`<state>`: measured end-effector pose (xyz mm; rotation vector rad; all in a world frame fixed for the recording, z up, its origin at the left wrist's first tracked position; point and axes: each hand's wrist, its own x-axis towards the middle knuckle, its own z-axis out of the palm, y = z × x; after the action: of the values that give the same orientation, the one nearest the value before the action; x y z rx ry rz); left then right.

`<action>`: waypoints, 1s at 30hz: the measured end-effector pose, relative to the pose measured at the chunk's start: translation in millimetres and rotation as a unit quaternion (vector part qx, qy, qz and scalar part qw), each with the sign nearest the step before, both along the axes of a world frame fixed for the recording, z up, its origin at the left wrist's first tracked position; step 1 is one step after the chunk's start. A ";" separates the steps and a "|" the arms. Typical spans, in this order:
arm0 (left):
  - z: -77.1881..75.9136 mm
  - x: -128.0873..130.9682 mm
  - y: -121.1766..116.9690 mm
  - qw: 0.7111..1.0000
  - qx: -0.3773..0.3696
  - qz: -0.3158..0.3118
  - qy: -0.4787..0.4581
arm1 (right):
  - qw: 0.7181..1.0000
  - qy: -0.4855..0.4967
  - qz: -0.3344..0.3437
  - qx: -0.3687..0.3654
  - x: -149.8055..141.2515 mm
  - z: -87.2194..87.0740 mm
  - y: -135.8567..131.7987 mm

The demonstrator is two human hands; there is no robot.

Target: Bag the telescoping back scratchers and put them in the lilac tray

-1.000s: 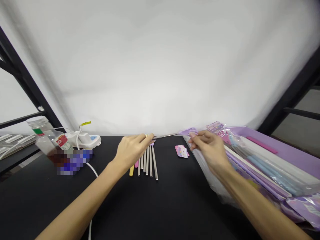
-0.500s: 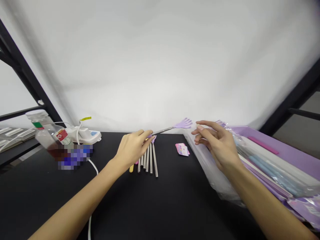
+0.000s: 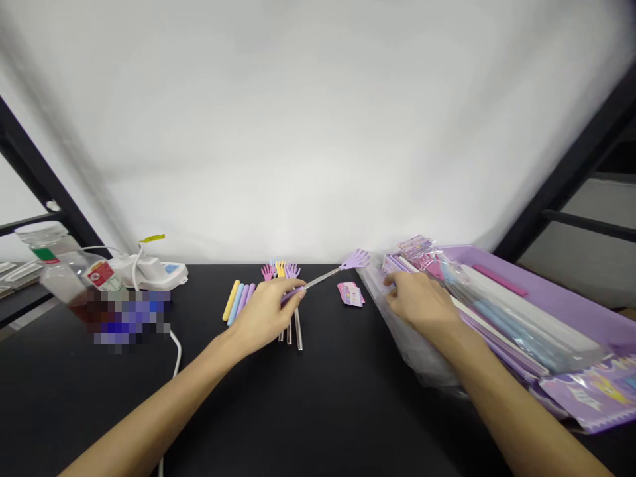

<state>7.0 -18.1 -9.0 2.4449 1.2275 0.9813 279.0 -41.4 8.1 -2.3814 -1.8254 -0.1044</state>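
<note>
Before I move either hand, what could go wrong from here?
Lowering the purple back scratcher in your left hand might scatter the metal shafts lying beneath that hand. Its head points toward the clear plastic bag, so swinging it could snag the film. Your right hand, by the purple box, could also catch the bag and drag it.

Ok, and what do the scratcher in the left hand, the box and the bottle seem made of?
Scratcher rod: likely polished metal, given its silvery shine. Claw: probably moulded plastic, being evenly purple with a matte look. Box: smooth, opaque purple walls; plastic or card, can't tell. Bottle: clear, see-through walls suggest plastic or glass; the look leaves it open.
</note>
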 end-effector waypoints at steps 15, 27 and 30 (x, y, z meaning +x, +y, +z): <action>-4.4 -2.1 1.4 0.997 0.076 -0.030 -0.001 | 0.948 0.237 0.122 0.176 -6.8 4.4 -1.4; -0.5 2.5 -3.3 0.971 0.218 -0.096 0.007 | 0.732 0.613 0.207 0.213 -16.7 13.4 -5.5; -0.9 2.3 -2.7 0.962 0.253 -0.097 0.033 | 0.732 0.613 0.264 0.135 -34.5 8.6 -10.3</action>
<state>9.3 -20.8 -10.0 2.9320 0.7995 1.2897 244.5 -51.6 16.6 -1.0254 -1.4408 0.9416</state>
